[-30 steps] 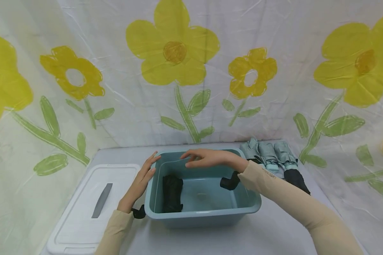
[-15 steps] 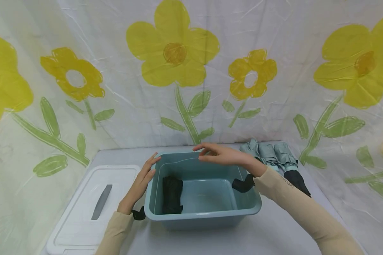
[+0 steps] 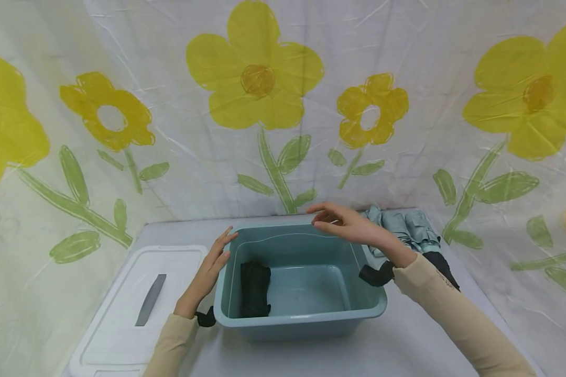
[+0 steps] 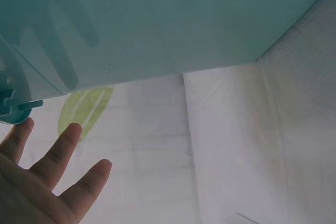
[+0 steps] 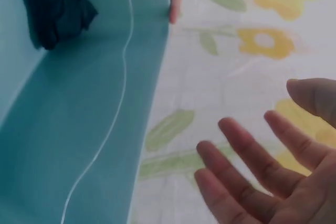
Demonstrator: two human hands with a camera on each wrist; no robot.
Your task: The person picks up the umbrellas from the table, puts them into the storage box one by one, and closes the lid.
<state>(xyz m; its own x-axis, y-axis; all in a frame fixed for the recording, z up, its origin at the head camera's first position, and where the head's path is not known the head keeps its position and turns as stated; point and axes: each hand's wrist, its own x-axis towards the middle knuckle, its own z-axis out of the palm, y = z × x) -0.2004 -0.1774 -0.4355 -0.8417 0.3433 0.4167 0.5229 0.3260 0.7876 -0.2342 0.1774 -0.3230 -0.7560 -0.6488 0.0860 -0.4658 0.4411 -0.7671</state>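
Note:
A blue-green plastic bin [image 3: 306, 318] stands on the table in the head view. Inside it, along the left wall, lies a dark folded fabric bundle [image 3: 254, 290], which resembles a furled umbrella. My left hand [image 3: 209, 267] rests at the bin's left rim with its fingers spread; the left wrist view shows these fingers [image 4: 60, 153] straight beneath the bin's edge. Over the back right corner of the bin hovers my right hand [image 3: 351, 225], holding nothing. In the right wrist view its fingers [image 5: 252, 153] are loosely extended beside the bin wall.
Several light teal furled umbrellas [image 3: 421, 226] lie behind the bin's right corner, with a black one [image 3: 445, 268] in front, partly hidden by my forearm. A white lid [image 3: 118, 340] with a grey handle [image 3: 151, 300] lies left. A flower-printed curtain [image 3: 193, 157] hangs behind.
My right hand has moved to the right and slightly up, from over the bin's middle toward its back right corner. My left hand and the dark bundle have stayed put.

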